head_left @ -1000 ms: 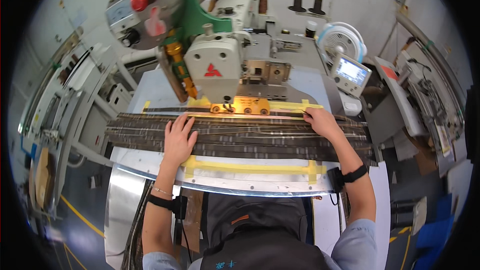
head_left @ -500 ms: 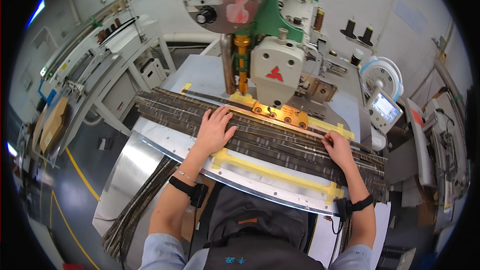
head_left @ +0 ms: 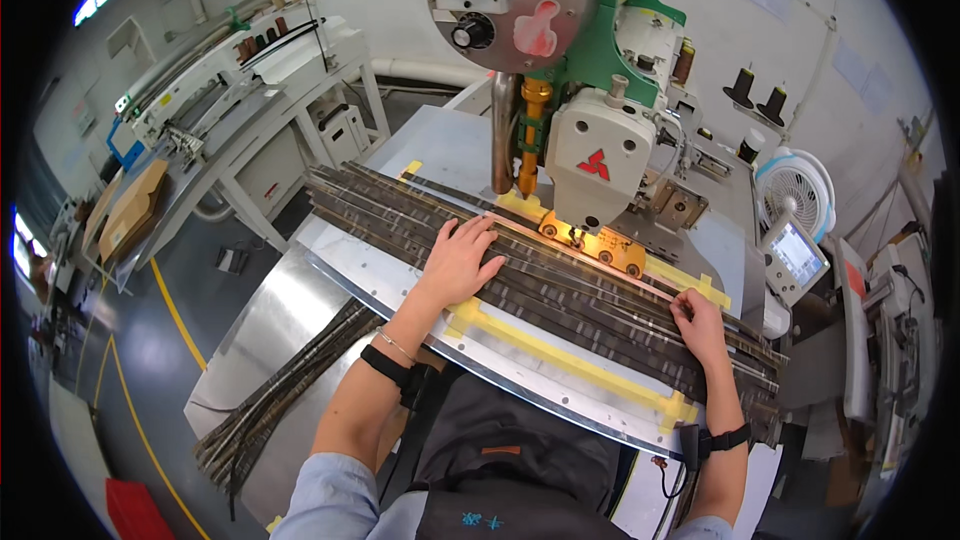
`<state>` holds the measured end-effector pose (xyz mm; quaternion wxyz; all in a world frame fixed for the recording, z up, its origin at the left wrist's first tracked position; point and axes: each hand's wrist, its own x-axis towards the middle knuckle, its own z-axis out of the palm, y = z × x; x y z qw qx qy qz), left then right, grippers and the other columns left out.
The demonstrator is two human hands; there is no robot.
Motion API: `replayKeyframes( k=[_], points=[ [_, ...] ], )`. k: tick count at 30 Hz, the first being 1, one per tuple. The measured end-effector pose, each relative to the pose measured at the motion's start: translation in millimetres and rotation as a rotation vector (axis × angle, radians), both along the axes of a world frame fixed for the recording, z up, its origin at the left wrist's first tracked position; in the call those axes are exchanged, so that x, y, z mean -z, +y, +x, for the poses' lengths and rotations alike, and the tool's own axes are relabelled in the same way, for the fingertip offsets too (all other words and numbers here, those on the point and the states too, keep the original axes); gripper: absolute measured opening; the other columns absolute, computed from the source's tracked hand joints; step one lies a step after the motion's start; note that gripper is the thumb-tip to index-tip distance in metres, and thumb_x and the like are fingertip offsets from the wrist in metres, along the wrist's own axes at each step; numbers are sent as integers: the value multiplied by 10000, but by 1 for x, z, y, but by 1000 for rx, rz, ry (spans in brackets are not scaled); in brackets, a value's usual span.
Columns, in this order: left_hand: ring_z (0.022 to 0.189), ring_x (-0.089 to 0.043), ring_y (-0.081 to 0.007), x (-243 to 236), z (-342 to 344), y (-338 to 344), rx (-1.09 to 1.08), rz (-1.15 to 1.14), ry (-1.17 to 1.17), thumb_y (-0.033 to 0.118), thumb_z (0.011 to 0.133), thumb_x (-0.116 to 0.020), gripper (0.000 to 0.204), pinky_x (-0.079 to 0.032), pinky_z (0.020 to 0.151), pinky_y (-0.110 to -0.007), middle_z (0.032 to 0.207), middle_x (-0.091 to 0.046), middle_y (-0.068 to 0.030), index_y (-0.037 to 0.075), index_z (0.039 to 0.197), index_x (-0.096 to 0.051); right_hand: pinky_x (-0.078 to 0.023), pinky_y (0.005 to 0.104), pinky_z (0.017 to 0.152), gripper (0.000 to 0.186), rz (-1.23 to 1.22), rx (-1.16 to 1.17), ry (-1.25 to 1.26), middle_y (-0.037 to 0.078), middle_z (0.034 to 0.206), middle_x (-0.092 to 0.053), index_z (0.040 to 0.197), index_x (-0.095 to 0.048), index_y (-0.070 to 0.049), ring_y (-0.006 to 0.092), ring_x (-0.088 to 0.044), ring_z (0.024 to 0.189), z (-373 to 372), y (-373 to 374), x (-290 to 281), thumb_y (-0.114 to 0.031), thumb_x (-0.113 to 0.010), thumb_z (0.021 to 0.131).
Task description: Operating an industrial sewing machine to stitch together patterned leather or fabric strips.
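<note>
Several long, dark patterned strips point(head_left: 590, 315) lie side by side across a white work plate point(head_left: 350, 275). Flat on them rests my left hand point(head_left: 462, 262), its fingers spread and its thumb apart. At the right, my right hand point(head_left: 699, 324) has thumb and fingers pinched together on a narrow strip point(head_left: 655, 289) along the far side of the bundle. Between the hands and just beyond them, a yellow clamp plate point(head_left: 600, 246) with round cut-outs sits under the white sewing machine head point(head_left: 598, 150). The needle area is lit and partly hidden.
A brass-coloured spindle point(head_left: 534, 135) hangs left of the head. Yellow tape point(head_left: 570, 351) runs along the near side of the plate. More strips point(head_left: 290, 390) droop at the lower left. A control screen point(head_left: 797, 249) and white fan point(head_left: 795, 192) stand at the right.
The head view has shifted, so the machine and plate appear farther right and lower. Both hands keep about the same places on the strips.
</note>
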<state>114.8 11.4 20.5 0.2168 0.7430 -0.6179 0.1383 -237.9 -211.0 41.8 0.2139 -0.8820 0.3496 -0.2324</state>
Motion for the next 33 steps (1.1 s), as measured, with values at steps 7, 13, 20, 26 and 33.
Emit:
replayKeyframes(
  k=[7,13,20,26,33],
  points=[
    [1286,-426,-280,-1,1,0,2,-29,47,334,890,-564,409,-266,1082,-487,1340,-505,-136,16,1146,-573,-491,336,666,163,64,-13,-17,120,838,-665,906,-608,-21,273,-636,745,0,-1,-1,-96,-696,790],
    [1289,-420,-272,1,0,-2,-3,-8,28,308,891,-561,385,-263,1088,-472,1352,-495,-133,31,1158,-557,-503,340,695,166,58,-1,5,120,864,-672,922,-609,-27,280,-649,786,-1,-1,-1,-107,-688,799],
    [1291,-413,-270,0,-1,-1,-15,10,15,290,904,-543,377,-258,1090,-466,1360,-484,-129,29,1176,-536,-502,353,691,162,63,-4,-12,120,872,-675,906,-601,-29,285,-647,784,0,2,-3,-122,-687,804],
    [1282,-424,-276,1,0,-1,-15,5,1,299,901,-548,388,-267,1084,-474,1369,-482,-137,25,1175,-544,-502,358,685,161,34,-1,17,114,869,-677,904,-603,-37,291,-646,783,0,1,-2,-126,-689,801],
    [1272,-434,-279,2,1,-1,-20,1,-3,308,894,-556,415,-271,1081,-479,1371,-483,-136,18,1191,-547,-504,362,685,168,30,-5,-5,115,870,-680,906,-607,-39,292,-648,780,1,0,1,-133,-695,797]
  ],
)
